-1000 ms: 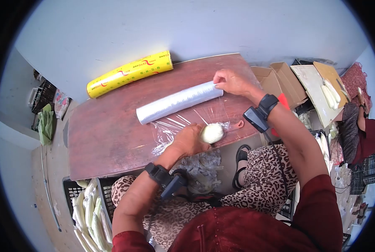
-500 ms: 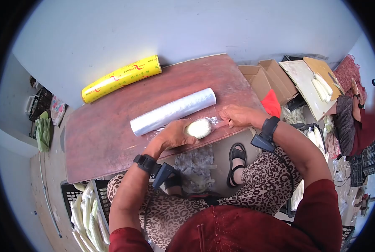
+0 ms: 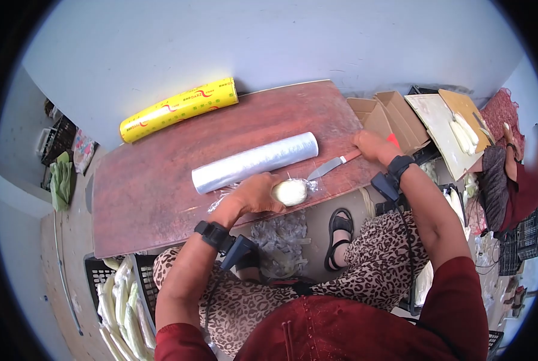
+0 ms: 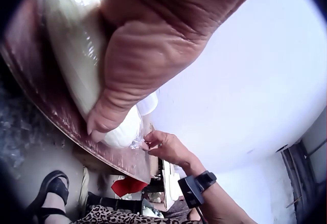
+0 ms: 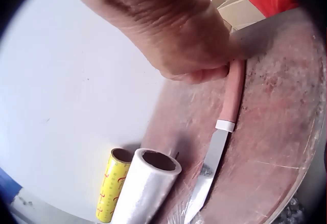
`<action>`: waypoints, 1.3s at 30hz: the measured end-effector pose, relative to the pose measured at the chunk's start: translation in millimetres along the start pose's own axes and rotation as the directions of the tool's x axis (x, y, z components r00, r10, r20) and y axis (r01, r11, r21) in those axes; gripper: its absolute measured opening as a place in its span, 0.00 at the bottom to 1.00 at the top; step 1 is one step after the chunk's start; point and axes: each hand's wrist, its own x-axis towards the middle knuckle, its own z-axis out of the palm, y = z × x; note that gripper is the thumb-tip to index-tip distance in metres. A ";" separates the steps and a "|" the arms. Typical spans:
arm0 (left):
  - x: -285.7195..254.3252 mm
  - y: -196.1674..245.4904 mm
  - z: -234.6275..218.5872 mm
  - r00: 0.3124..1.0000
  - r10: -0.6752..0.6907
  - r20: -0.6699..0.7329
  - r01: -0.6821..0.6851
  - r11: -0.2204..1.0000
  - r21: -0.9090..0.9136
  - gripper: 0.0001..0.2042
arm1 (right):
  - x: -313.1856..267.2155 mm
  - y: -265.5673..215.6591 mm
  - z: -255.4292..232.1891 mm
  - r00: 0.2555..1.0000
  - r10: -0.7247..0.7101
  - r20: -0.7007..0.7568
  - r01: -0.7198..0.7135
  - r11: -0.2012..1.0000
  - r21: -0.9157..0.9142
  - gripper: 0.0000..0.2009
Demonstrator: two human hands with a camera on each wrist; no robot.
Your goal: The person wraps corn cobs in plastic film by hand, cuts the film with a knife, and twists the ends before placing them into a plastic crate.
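My left hand (image 3: 258,194) grips a pale, film-wrapped vegetable (image 3: 290,192) lying at the table's front edge; in the left wrist view the thumb presses along the vegetable (image 4: 82,45). To the right, my right hand (image 3: 374,146) pinches the end of the pinkish handle of a knife (image 3: 334,165). The knife (image 5: 210,162) lies low over the tabletop, its blade toward the vegetable's end, as the right wrist view shows. Behind the vegetable lies a roll of clear film (image 3: 255,162), with loose film between roll and vegetable.
A yellow printed roll (image 3: 178,109) lies at the back edge of the red-brown table (image 3: 136,204). Wrapped vegetables fill a black crate (image 3: 94,274) at lower left. Right of the table stand a cardboard box (image 3: 395,123) and a board with vegetables; another person sits at far right.
The right hand went from the film roll to the knife handle, then moved right and away with it, drawing the knife out beside the vegetable. The left hand keeps its grip on the vegetable.
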 end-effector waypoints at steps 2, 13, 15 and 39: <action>-0.6 0.5 0.5 1.000 -0.022 -0.003 0.022 0.999 0.039 0.32 | -0.6 -14.4 -29.3 0.996 0.077 0.054 -0.078 0.997 0.018 0.12; -3.6 2.0 3.3 0.998 -0.067 -0.014 0.068 0.995 0.070 0.35 | 42.0 -135.9 -68.7 0.935 -0.233 -0.268 0.304 0.915 0.266 0.33; -3.1 -0.7 5.6 0.998 -0.047 -0.044 0.050 0.996 0.072 0.35 | 53.7 -139.2 -65.9 0.952 -0.220 -0.214 0.272 0.927 0.260 0.33; -19.0 4.7 11.7 0.975 -0.055 -0.214 0.098 0.975 0.200 0.34 | 91.0 -149.4 -80.4 0.860 0.042 -0.508 0.092 0.968 0.235 0.22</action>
